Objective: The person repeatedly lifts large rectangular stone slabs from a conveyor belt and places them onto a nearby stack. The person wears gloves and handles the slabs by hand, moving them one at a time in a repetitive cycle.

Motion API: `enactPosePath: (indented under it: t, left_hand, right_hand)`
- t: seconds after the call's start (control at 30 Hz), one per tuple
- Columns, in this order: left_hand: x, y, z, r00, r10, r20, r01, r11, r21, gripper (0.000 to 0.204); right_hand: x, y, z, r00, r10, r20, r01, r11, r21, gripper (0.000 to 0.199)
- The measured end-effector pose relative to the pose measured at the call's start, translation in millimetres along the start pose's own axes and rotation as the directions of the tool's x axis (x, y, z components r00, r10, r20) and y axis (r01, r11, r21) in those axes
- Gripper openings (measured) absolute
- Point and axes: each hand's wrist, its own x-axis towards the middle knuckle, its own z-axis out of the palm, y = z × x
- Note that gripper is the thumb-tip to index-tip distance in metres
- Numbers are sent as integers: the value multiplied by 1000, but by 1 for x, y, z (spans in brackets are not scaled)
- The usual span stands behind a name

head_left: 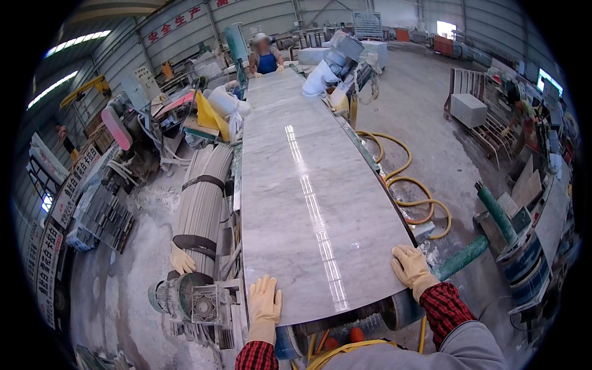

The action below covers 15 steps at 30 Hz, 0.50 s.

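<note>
- Running lengthwise from bottom centre toward upper centre, the slab point(311, 203) lies ahead of both hands
- left hand point(264, 303) flat, fingers together, on near edge; right hand point(411, 266) flat at lower-right corner, equally near

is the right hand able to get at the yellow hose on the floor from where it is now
Probably not without letting go. The right hand rests flat on the near right corner of the grey stone slab, while the yellow hose lies coiled on the floor below and beyond the slab's right edge, apart from the hand.

Both gloved hands, left hand point(264, 302) and right hand point(409, 266), rest flat on the grey stone slab's point(314, 203) near edge.
</note>
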Motion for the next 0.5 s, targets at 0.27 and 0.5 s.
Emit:
enactPosePath:
  t: [0.27, 0.5]
  left_hand:
    - [-1, 2, -2, 1000, 23, -4, -23, 1000, 10, 43]
    - [-2, 5, -7, 1000, 26, -5, -26, 1000, -13, 42]
  right_hand:
    - [1, -4, -6, 1000, -14, -23, 14, 1000, 8, 24]
    - [-4, -1, -2, 1000, -11, -24, 11, 1000, 17, 25]
